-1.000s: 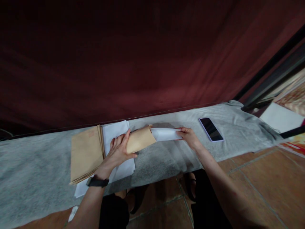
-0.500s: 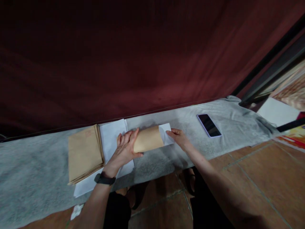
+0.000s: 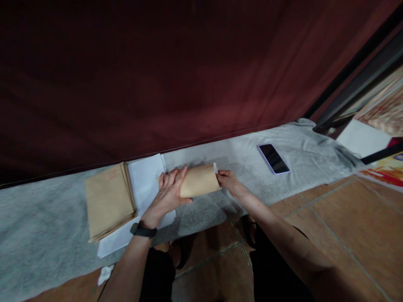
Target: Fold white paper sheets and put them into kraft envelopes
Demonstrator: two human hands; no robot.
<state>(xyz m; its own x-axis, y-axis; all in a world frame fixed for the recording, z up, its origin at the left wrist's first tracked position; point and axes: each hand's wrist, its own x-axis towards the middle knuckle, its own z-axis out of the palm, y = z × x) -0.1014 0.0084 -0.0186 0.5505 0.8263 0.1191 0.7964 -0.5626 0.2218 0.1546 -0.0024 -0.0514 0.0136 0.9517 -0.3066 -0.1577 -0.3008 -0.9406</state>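
My left hand (image 3: 168, 193) is closed round the left end of a brown envelope (image 3: 200, 180) held just above the grey cloth (image 3: 47, 226). At the envelope's open right end my right hand (image 3: 229, 181) has its fingertips pressed on a folded white paper (image 3: 215, 167). Only a thin sliver of that paper sticks out of the envelope. A black band sits on my left wrist.
A stack of brown envelopes (image 3: 107, 199) lies to the left on white sheets (image 3: 145, 184). A dark phone (image 3: 273, 158) rests face up on the cloth to the right. A dark red curtain hangs behind, and tiled floor runs below the cloth's near edge.
My right hand has pushed the white paper leftwards into the envelope, from mostly showing to almost fully inside. My left hand has kept hold of the envelope.
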